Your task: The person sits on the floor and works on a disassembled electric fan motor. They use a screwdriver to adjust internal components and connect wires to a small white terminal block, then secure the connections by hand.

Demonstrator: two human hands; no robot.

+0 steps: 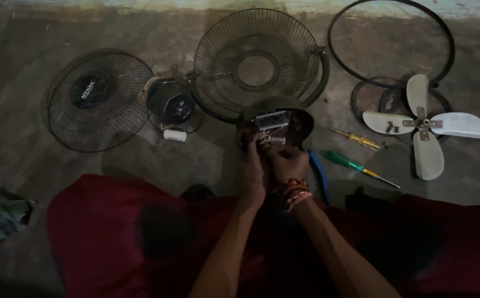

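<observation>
Both hands at frame centre: left hand (254,165) and right hand (286,161) curled tight on fan motor housing (276,124), below rear grille (256,60). Screwdrivers (357,165) just right, blade (423,126) far right.

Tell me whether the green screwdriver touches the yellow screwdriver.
Apart. The head view shows bare floor between the green screwdriver and the yellow screwdriver, which lie roughly parallel.

A dark, round fan motor housing (277,122) sat on the concrete floor (140,160), its pale metal inner parts exposed, against the rear wire grille (256,60).
</observation>
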